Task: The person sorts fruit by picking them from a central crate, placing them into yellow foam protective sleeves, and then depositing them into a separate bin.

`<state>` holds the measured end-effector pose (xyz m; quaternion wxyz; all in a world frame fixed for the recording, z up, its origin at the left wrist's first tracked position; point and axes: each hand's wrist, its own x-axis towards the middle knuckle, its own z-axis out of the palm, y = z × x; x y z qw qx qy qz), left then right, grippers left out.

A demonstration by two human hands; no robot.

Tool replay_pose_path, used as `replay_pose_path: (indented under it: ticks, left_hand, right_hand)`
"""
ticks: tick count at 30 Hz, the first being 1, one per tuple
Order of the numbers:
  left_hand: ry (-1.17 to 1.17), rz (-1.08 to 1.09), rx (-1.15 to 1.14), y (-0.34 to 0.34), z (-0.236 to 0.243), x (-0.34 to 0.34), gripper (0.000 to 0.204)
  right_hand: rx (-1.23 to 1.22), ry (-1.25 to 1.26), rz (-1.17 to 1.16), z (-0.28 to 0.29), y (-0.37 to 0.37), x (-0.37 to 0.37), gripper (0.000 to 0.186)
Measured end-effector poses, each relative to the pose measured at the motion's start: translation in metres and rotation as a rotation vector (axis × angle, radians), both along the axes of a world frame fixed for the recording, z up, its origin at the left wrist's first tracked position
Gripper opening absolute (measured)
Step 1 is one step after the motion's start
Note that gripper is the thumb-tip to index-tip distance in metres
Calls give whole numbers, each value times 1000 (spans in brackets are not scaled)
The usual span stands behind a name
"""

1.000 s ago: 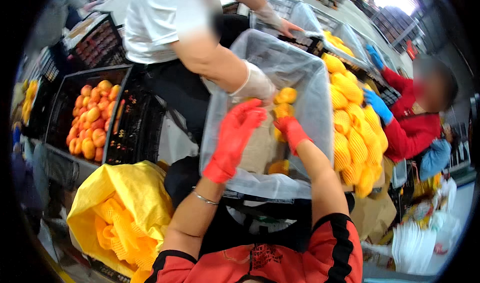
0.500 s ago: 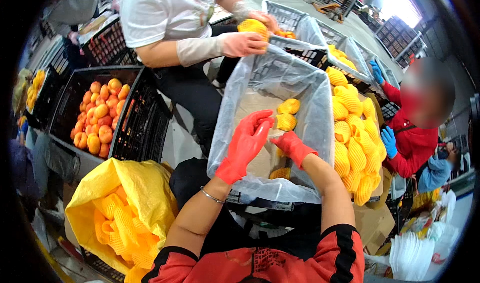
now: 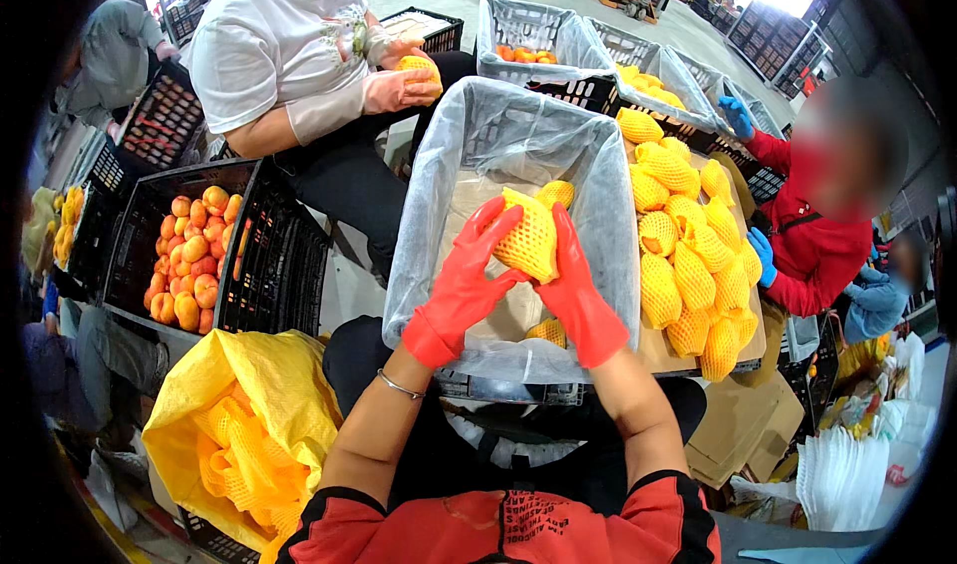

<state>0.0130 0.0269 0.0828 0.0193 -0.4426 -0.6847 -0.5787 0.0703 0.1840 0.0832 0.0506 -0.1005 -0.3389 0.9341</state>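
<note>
Half a second ago my gloved hands were lower in the lined crate, fingers around a bare spot by the fruit; now they have come up and a fruit in a yellow foam net sits between them, so this piece looks sleeved and ready to be set down. My left hand is closed loosely on the net's near left side, fingers spread up along it; my right hand presses flat against its right side, thumb underneath. Far to the left of my grip a black crate holds bare orange fruit, and below it, by my left elbow, a yellow bag lies open with spare foam nets inside. Directly under my hands is the grey crate with a clear plastic liner, holding a few netted fruit at its far end and one near my wrists. Right of my grip, a cardboard tray is heaped with netted fruit.
</note>
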Motion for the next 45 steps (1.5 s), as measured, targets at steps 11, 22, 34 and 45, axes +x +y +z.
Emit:
replay_pose_path:
  ticks: [11, 22, 34, 45]
  left_hand:
    - [232, 64, -131, 6, -3, 3, 68]
    - [134, 11, -62, 3, -9, -1, 66]
    - [-791, -188, 328, -10, -15, -10, 20]
    - [-149, -38, -38, -8, -2, -8, 47]
  right_hand:
    - [-216, 101, -100, -28, -6, -3, 52]
    - [-232, 119, -117, -30, -7, 1, 48]
    - [165, 69, 168, -19, -16, 5, 44]
    - [190, -14, -155, -28, -25, 2, 57]
